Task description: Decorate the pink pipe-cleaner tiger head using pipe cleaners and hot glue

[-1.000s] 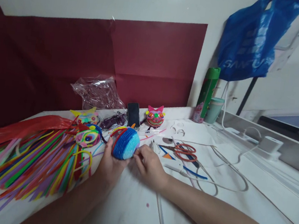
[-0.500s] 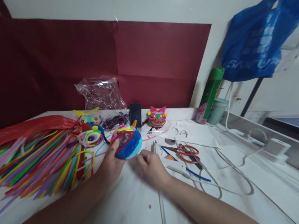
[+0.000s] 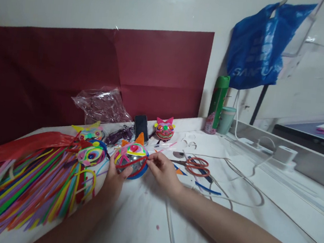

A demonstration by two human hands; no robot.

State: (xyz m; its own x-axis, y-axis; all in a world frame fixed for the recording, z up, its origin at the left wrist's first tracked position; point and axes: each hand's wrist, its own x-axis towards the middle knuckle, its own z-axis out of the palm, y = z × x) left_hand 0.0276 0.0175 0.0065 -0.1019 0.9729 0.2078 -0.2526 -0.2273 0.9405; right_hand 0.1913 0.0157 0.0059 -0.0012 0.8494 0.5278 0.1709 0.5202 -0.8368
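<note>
My left hand grips a round, clear-bodied animal-head ornament from its left side, thumb across the front. The ornament has orange pointed ears, a pink and yellow face and a blue rim below. A red pipe cleaner runs across its front. At that strip's right end, the fingers of my right hand are pinched together, touching the ornament's right edge. Left of my hands, a similar ornament with a large ringed eye lies on a spread of many-coloured pipe cleaners.
Orange-handled scissors and a looping cord lie to the right. Behind stand a pink animal head, a black phone and crumpled clear plastic. A green spray can and a cup stand by the wall.
The ornament has turned from its blue side to its face. My right hand, a closed fist beside it before, now pinches at its right edge. The camera view has shifted slightly.
</note>
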